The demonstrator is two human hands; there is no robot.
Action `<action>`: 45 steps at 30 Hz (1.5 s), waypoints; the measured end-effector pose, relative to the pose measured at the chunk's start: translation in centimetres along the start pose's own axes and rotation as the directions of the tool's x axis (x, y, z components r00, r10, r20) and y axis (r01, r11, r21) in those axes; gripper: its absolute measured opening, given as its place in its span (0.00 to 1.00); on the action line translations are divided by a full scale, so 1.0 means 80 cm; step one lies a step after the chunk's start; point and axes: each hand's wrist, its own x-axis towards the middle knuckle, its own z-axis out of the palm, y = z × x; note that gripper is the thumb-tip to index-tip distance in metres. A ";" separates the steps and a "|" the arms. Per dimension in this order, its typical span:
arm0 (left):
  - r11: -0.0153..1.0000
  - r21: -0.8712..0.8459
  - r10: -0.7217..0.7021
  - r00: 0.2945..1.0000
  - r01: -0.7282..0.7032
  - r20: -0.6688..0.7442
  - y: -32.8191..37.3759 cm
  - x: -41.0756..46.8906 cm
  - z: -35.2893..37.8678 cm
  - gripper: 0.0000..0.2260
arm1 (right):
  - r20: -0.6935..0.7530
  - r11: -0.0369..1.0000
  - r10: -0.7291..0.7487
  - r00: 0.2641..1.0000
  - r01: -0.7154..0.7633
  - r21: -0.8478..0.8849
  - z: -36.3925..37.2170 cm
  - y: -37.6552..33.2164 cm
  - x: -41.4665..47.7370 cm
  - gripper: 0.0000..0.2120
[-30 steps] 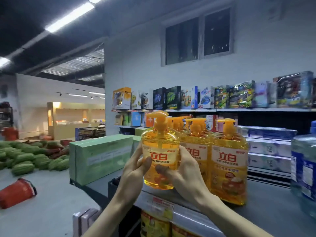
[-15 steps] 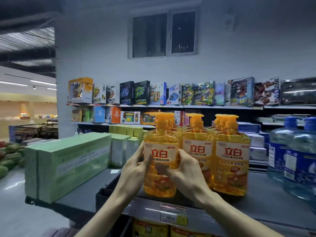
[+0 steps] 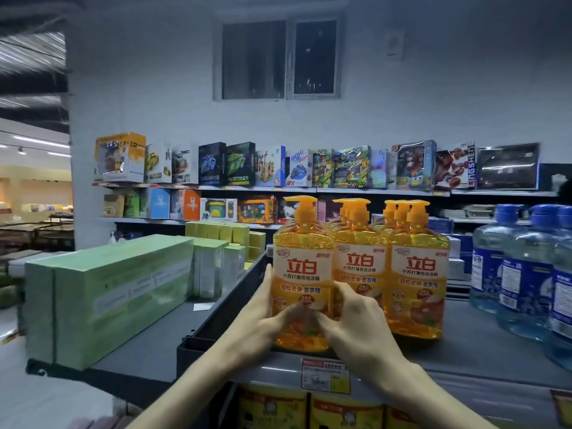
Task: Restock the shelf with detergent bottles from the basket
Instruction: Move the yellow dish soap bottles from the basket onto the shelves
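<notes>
An orange detergent bottle point(image 3: 301, 267) with a pump top stands upright at the front edge of the dark grey top shelf point(image 3: 483, 345). My left hand point(image 3: 263, 314) wraps its left side and my right hand point(image 3: 353, 314) its lower right side. It touches a row of matching orange bottles point(image 3: 359, 261), and another row point(image 3: 418, 274) stands further right. The basket is out of view.
Long green boxes point(image 3: 111, 292) lie on the shelf at left, smaller green boxes point(image 3: 213, 264) behind them. Blue-capped water jugs point(image 3: 520, 274) stand at right. A price tag point(image 3: 325, 374) hangs on the shelf lip, yellow packs point(image 3: 272, 407) below. Toy boxes point(image 3: 278, 165) line the far wall shelves.
The bottle came down from just above the shelf and now stands on it beside the other orange bottles. Both hands stayed on it. My view turned right.
</notes>
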 end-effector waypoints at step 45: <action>0.662 0.746 -0.042 0.998 0.067 -0.052 0.078 -0.087 0.027 0.23 | 0.084 0.747 0.055 0.995 0.015 -0.665 -0.062 -0.011 -0.061 0.25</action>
